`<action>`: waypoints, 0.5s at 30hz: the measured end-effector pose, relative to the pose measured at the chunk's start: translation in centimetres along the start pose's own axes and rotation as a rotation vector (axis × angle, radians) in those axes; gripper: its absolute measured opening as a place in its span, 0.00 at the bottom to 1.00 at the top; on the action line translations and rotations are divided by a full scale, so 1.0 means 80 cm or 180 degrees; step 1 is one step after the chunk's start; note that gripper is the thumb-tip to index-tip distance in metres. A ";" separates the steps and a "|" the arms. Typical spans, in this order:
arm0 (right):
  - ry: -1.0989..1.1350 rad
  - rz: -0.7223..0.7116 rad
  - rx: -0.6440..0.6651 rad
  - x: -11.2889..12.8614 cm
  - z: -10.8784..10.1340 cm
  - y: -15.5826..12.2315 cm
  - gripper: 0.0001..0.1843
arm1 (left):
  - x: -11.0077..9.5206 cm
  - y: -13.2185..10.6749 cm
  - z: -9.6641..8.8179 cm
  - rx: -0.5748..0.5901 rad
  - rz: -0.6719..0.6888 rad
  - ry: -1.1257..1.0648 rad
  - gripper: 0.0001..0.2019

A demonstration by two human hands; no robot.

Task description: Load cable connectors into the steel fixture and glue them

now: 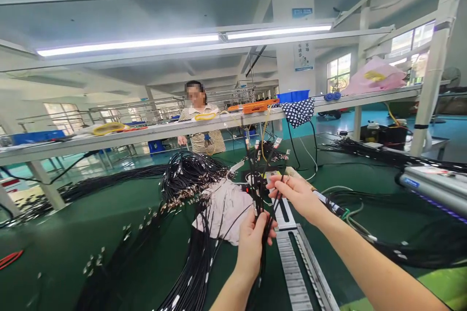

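My left hand [251,243] is closed around a bunch of thin black cables [260,175] that rise from the fist and fan out, each ending in a small metal connector. My right hand [297,193] is just above and to the right, its fingers pinching one of those cables near the middle of the bunch. Below the left fist the cables hang down toward the green table [91,233].
Large bundles of black cables [189,180] lie across the table, with a pale cloth [226,209] under them. A metal ruler track [295,262] runs toward me. A grey machine [434,184] sits at right. A person [200,121] stands beyond the overhead shelf [146,133].
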State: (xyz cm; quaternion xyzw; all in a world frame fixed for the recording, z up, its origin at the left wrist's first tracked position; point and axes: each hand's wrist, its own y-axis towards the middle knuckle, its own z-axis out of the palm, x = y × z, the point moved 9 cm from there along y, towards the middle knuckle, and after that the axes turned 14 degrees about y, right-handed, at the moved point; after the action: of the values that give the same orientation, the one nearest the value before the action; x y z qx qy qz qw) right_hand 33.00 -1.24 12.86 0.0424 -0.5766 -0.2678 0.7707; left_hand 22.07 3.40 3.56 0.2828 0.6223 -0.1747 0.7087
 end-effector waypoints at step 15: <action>0.0782 0.0236 -0.0088 -0.013 -0.027 0.009 0.16 | 0.029 -0.006 0.007 0.0375 -0.0251 0.0090 0.21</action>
State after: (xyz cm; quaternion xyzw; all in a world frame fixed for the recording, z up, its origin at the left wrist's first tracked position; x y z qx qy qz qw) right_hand 35.05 -0.71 11.49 0.0428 -0.4753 -0.2399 0.8454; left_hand 22.60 2.95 1.25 0.3017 0.6316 -0.2348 0.6745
